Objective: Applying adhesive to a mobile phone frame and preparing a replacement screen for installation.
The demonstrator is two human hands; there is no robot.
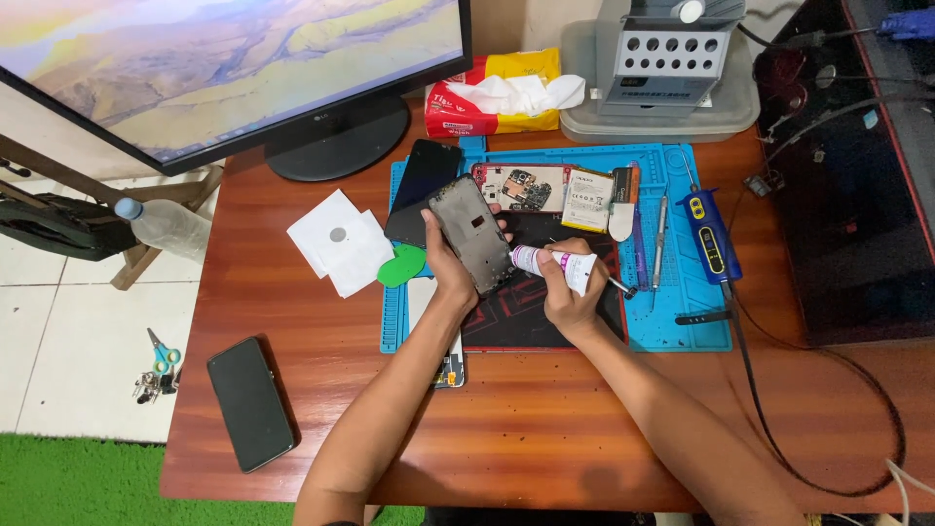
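Gripping a flat dark phone frame (470, 234), left hand (446, 268); right hand (570, 297) squeezes, seemingly, a glue tube (555, 265).

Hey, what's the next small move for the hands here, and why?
Probably squeeze the glue tube gently along the phone frame's edge: the right hand holds its nozzle against the frame, which the left hand tilts up over the blue mat.

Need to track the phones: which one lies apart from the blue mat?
The black phone lying flat on bare wood near the table's left front corner; the others sit on or over the mat.
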